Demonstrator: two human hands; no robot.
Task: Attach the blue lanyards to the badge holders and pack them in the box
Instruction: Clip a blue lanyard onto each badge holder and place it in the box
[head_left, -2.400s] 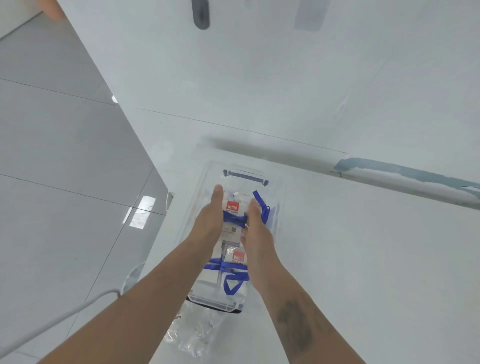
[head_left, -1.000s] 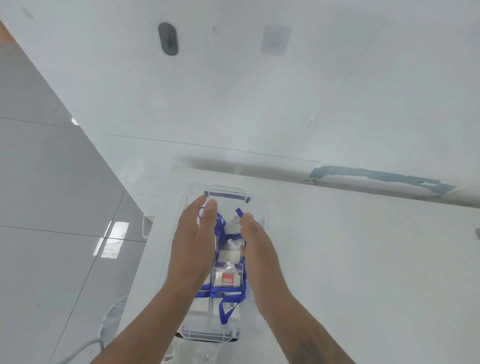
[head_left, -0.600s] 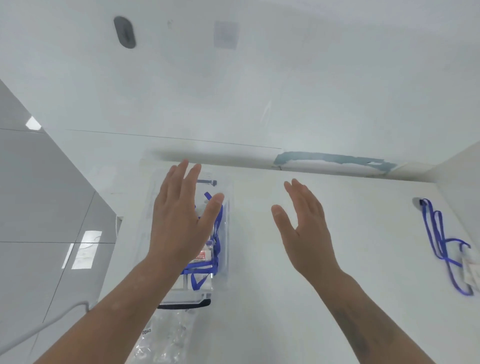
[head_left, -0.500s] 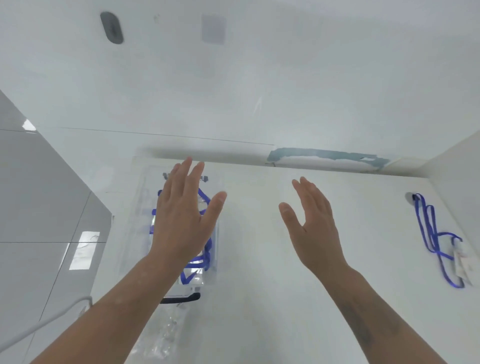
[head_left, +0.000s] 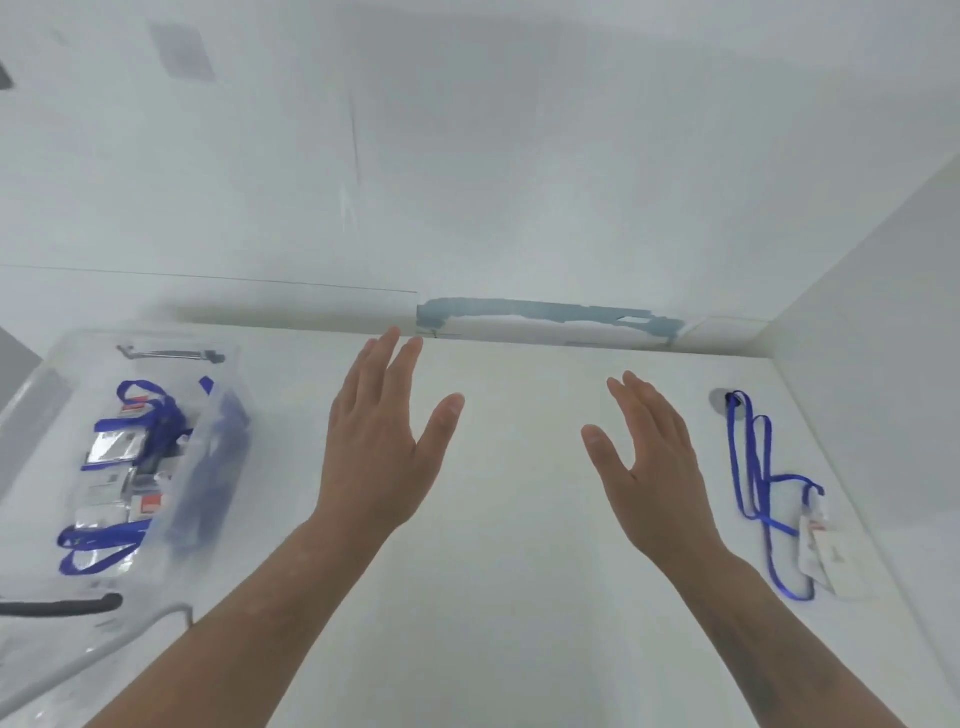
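Note:
A clear plastic box (head_left: 218, 467) stands at the table's left edge, holding several badge holders (head_left: 114, 449) wrapped in blue lanyards. My left hand (head_left: 382, 452) hovers over the middle of the table, fingers straight, holding nothing. My right hand (head_left: 649, 467) is beside it, also flat and empty. At the far right lies a blue lanyard (head_left: 753, 467) with a badge holder (head_left: 826, 551) at its near end, a little right of my right hand.
The white table (head_left: 509, 571) meets a white wall at the back and a side wall (head_left: 883, 364) on the right. A clear plastic bag (head_left: 47, 691) lies at the near left corner. A strip of blue-grey tape (head_left: 545, 312) runs along the back edge.
Both hands have lifted out of the box and moved right over the table, fingers spread. The view has swung right, bringing the lanyard at the far right into sight.

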